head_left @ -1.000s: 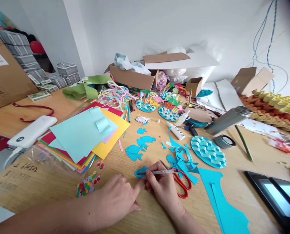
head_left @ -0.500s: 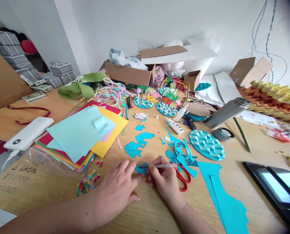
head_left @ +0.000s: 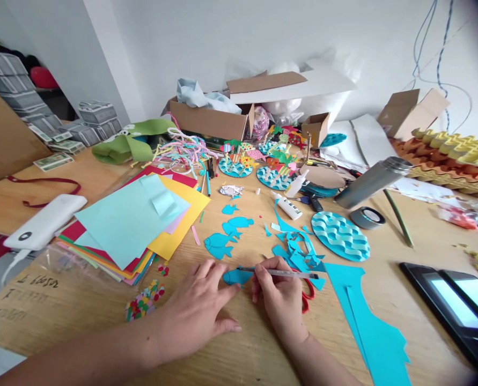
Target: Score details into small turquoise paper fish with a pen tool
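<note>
My right hand (head_left: 278,292) grips a slim pen (head_left: 285,273), its tip over a small blue paper fish (head_left: 235,277) on the table. A dark curved line shows near the fish's head end. My left hand (head_left: 204,300) lies with fingers spread, fingertips at the fish's left and lower edge. Just above are several other blue paper fish (head_left: 218,245). Red-handled scissors (head_left: 308,295) lie partly hidden behind my right hand, beside a heap of blue paper scraps (head_left: 299,249).
Coloured paper sheets (head_left: 130,220) and paper dots (head_left: 144,301) lie to the left. Toward the right are a wavy blue disc (head_left: 340,236), a glue bottle (head_left: 289,207), a leaning steel flask (head_left: 373,182), a large blue offcut (head_left: 371,321) and a dark device with lit screens (head_left: 451,300).
My right hand has shifted slightly right with the pen, uncovering more of the blue fish. My left hand stays nearly in place, and the view has tilted a little.
</note>
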Tool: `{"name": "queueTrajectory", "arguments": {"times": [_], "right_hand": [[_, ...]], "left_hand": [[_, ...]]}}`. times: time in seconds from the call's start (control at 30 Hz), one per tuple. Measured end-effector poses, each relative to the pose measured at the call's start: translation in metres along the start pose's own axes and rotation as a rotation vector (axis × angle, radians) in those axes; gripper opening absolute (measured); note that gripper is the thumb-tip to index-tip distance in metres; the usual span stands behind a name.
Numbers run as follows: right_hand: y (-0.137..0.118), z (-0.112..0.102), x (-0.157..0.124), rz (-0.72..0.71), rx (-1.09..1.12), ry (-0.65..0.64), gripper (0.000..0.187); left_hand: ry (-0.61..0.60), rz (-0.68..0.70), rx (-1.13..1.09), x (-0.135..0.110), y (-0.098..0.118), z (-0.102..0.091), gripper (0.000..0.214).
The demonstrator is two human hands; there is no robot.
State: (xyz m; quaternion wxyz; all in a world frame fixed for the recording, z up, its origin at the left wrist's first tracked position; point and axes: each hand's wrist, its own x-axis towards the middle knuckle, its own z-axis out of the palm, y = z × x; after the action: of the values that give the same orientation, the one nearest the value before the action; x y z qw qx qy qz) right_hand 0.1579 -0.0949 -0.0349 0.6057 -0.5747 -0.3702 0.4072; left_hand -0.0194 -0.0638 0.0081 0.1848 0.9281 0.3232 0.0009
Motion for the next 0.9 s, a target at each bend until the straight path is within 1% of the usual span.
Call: {"name": "queueTrajectory", "arguments": {"times": [0.1, 0.17, 0.37, 0.47, 0.9], "right_hand": [[-0.0019, -0.0008, 0.0003, -0.013, 0.005, 0.036, 0.033], [-0.0029, -0.0007, 0.0003, 0.003, -0.007, 0.023, 0.034], [-0.0004, 0.0023, -0.0013, 0.109, -0.114, -0.146, 0.035], [0.0022, 0.0032, -0.0018, 0.137, -0.128, -0.189, 0.037], [0.0036, 0.0041, -0.0016, 0.138, -0.151, -0.226, 0.038]], "left_hand": [[0.001, 0.024, -0.015, -0.0003, -0.0022, 0.0012, 0.053], [0.001, 0.017, -0.017, -0.0007, -0.0028, 0.0014, 0.052], [-0.015, -0.025, -0.018, -0.0016, -0.0001, -0.0005, 0.044], [-0.031, -0.031, -0.014, -0.0017, 0.0008, -0.0009, 0.046], [-0.014, -0.006, -0.018, -0.0014, -0.0023, 0.0026, 0.051]]}}
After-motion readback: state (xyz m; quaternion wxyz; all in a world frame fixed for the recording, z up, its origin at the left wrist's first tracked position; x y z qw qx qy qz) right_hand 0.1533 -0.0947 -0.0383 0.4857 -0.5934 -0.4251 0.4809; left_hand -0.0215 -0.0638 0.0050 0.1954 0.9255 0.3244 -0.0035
